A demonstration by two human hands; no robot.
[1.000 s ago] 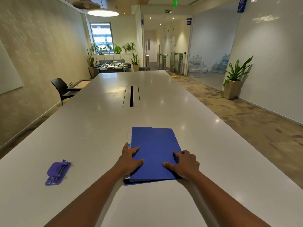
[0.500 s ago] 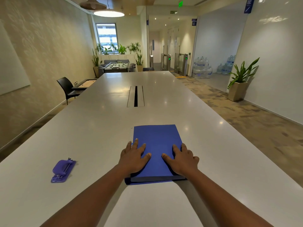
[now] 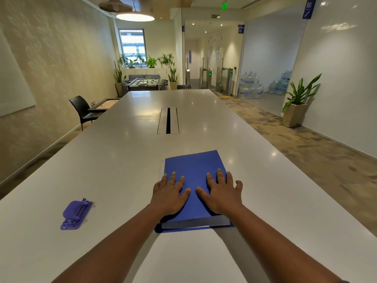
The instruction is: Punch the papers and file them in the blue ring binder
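The ring binder [image 3: 193, 170] lies closed on the table [image 3: 122, 160], near its front edge. Both hands rest flat on the cover, the left hand [image 3: 169, 196] beside the right hand [image 3: 221, 194]. Paper edges [image 3: 161, 168] stick out along the binder's left side. The hole punch [image 3: 76, 214] lies on the table well to the left of the binder. A cable slot [image 3: 168, 123] sits in the table behind the binder. A chair [image 3: 82, 110] stands left of the table, a potted plant [image 3: 296, 107] on the floor to its right.

one head-worn view — looks forward and down along the table [image 3: 114, 160], hands near.
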